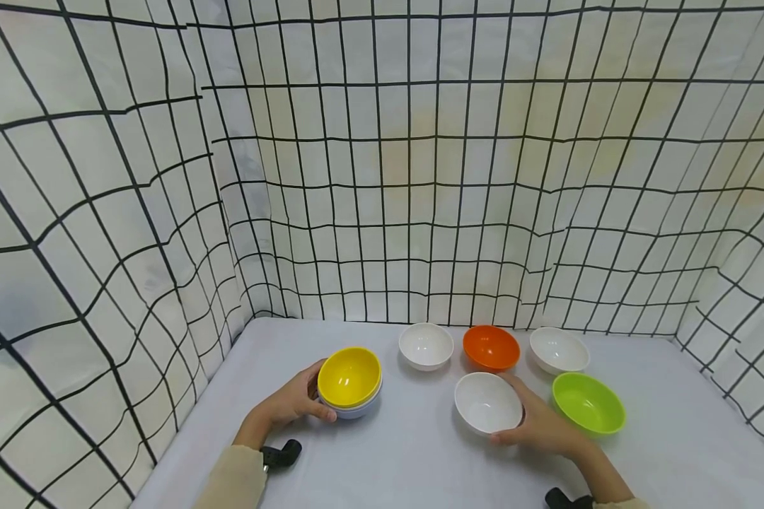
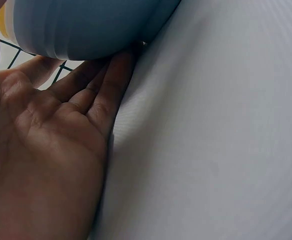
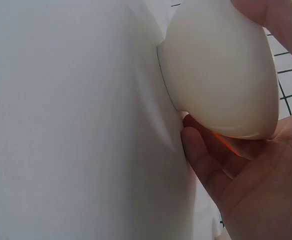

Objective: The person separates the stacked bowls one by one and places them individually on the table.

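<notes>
On the left of the table, my left hand (image 1: 296, 397) grips a stack of bowls from its left side. A yellow bowl (image 1: 349, 376) is on top, a pale rim shows beneath it, and a light blue bowl (image 1: 363, 411) is at the bottom. The left wrist view has the blue bowl (image 2: 86, 30) close up, with fingers (image 2: 108, 95) curled around its lower side. My right hand (image 1: 541, 423) holds a white bowl (image 1: 487, 401) by its right side, thumb at the near rim. In the right wrist view this white bowl (image 3: 221, 75) stands upright, its base at the cloth.
Behind the held white bowl stand another white bowl (image 1: 426, 346), an orange bowl (image 1: 491, 347) and a third white bowl (image 1: 559, 350). A green bowl (image 1: 588, 401) sits right beside my right hand. Black netting over white sheeting (image 1: 388, 162) encloses the white-covered table (image 1: 414, 466).
</notes>
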A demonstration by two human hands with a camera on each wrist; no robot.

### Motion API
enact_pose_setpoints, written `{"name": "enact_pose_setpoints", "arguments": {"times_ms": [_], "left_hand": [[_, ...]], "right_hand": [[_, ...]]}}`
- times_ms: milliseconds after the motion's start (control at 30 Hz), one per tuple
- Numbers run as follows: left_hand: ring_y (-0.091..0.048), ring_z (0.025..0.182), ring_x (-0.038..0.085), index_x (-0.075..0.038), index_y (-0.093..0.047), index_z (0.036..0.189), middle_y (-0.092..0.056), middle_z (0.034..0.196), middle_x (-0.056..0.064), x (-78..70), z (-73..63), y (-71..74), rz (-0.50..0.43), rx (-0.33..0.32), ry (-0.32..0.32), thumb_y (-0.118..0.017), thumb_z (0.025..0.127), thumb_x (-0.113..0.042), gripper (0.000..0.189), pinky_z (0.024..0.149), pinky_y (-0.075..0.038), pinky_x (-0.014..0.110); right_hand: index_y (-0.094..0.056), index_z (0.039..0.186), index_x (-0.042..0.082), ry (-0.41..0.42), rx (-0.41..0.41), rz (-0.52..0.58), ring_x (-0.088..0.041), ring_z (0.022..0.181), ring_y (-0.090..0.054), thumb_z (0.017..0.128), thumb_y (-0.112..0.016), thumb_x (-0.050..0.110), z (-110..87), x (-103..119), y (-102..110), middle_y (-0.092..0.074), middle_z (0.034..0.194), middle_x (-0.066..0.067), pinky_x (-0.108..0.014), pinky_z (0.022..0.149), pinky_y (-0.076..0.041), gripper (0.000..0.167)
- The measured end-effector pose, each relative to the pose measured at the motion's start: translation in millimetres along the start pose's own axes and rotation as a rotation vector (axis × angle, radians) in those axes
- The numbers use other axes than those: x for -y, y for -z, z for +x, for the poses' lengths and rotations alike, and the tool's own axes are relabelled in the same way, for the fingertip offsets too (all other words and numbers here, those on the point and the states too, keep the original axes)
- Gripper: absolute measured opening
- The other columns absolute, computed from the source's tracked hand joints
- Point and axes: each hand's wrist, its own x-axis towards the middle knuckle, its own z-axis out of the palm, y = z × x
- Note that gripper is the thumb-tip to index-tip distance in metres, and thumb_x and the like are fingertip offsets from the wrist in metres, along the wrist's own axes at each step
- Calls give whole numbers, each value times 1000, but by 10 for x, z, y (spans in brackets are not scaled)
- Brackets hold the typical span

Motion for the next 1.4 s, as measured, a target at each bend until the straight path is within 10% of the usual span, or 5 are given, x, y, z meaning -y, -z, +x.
{"name": "enact_pose_setpoints", "arguments": {"times_ms": [1400], "left_hand": [[-21,157,39,-11,-26,161,-32,166,13,-10,-13,-10,16,12,-13,-89,79,-19,104,127,-18,57]], "right_hand": [[-24,159,19,-58,0,-13,-33,134,-49,73,-90,40,-46,-143,185,-43,158,-15,-62,108,-48,110]]}}
